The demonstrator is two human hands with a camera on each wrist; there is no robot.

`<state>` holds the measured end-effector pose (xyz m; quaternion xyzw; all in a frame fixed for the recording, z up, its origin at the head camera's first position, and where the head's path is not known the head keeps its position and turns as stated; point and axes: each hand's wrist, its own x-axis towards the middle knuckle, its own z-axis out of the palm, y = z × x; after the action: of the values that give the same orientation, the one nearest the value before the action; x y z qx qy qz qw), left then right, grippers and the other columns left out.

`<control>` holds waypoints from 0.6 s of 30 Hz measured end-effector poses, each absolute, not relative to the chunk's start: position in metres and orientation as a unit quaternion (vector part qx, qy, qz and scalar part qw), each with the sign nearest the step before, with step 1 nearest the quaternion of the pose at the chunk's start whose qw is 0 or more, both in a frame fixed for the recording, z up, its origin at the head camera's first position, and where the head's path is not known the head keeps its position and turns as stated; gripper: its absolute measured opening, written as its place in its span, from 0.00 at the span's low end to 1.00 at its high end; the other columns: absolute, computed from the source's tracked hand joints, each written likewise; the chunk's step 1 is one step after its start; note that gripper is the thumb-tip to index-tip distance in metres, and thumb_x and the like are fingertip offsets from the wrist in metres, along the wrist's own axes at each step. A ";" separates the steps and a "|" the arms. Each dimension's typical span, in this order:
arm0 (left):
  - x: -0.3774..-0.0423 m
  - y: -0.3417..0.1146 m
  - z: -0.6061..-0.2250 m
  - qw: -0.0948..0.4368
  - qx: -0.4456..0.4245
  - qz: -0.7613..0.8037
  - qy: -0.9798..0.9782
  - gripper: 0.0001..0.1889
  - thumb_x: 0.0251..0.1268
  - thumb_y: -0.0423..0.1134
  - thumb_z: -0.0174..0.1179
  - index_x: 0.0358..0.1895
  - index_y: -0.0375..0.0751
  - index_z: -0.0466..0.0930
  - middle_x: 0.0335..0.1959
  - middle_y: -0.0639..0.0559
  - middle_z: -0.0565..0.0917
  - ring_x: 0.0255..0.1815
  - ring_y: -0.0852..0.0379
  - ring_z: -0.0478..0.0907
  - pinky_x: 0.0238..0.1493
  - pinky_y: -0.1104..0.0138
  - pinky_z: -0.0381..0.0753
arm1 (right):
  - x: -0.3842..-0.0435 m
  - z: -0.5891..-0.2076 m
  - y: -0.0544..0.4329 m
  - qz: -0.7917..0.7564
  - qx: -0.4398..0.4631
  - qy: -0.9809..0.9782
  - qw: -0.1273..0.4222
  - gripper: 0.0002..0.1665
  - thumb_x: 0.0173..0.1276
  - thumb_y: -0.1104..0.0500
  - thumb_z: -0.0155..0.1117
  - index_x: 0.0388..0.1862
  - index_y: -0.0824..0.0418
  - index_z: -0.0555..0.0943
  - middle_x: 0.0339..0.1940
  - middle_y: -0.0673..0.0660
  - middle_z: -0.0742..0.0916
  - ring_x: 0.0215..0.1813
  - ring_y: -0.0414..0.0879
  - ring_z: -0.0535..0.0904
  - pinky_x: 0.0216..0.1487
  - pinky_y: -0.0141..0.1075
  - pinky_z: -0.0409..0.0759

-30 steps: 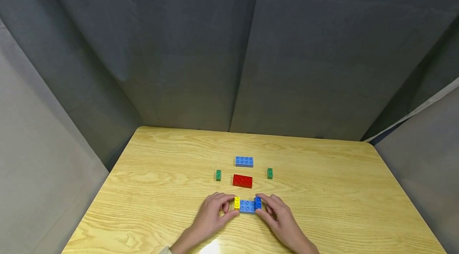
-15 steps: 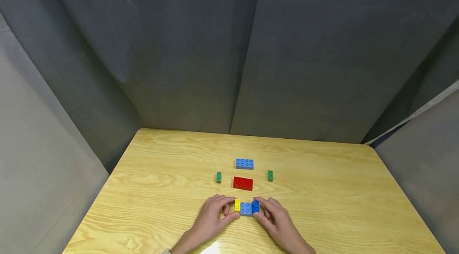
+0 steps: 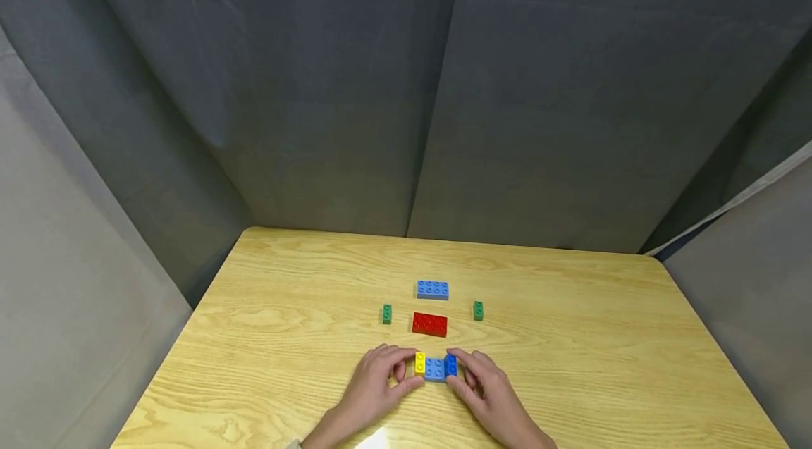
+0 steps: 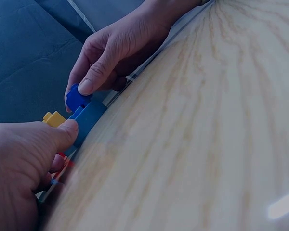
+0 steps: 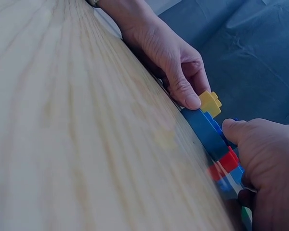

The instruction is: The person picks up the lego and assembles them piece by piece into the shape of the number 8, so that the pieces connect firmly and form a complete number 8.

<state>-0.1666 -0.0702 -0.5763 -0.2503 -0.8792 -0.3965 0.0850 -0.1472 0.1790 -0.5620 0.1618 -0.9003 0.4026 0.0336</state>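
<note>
Light-blue base brick (image 3: 434,369): lies between the left hand (image 3: 377,377) and the right hand (image 3: 491,389), on the near part of the wooden table (image 3: 254,336); two columns of studs show bare in its middle.
Yellow brick (image 3: 420,363): on top of the base's left end.
Dark-blue brick (image 3: 451,365): at the base's right end, looks tilted in the left wrist view; cannot tell if seated.
Left fingers: thumb and forefinger pinch the yellow brick; cannot tell if they also grip the base.
Right fingers: thumb and forefinger pinch the dark-blue brick; the others partly hidden.
Loose bricks: red brick (image 3: 429,324) just beyond the base; rear light-blue brick (image 3: 433,290) farther off; left green brick (image 3: 387,314) and right green brick (image 3: 478,311) either side.
Step in hand (judged): fitting dark-blue onto the base, left hand steadying.
Next move calls for (judged): dark-blue levelled over the end studs, then an even downward press; a skewed push could leave it crooked.
</note>
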 end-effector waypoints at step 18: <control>-0.167 -0.071 -0.578 0.079 -0.247 -0.399 -0.880 0.23 0.63 0.53 0.73 0.58 0.46 0.86 0.26 0.69 0.74 0.31 0.69 0.68 0.48 0.65 0.76 | -0.146 -0.565 0.176 0.370 0.160 -0.914 0.047 0.24 0.75 0.47 0.68 0.66 0.52 0.82 0.28 0.37 0.71 0.33 0.34 0.67 0.35 0.29 0.67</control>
<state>-0.1675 -0.0707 -0.5778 -0.2473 -0.8795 -0.3987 0.0795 -0.1462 0.1764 -0.5649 0.1605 -0.9140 0.3695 0.0474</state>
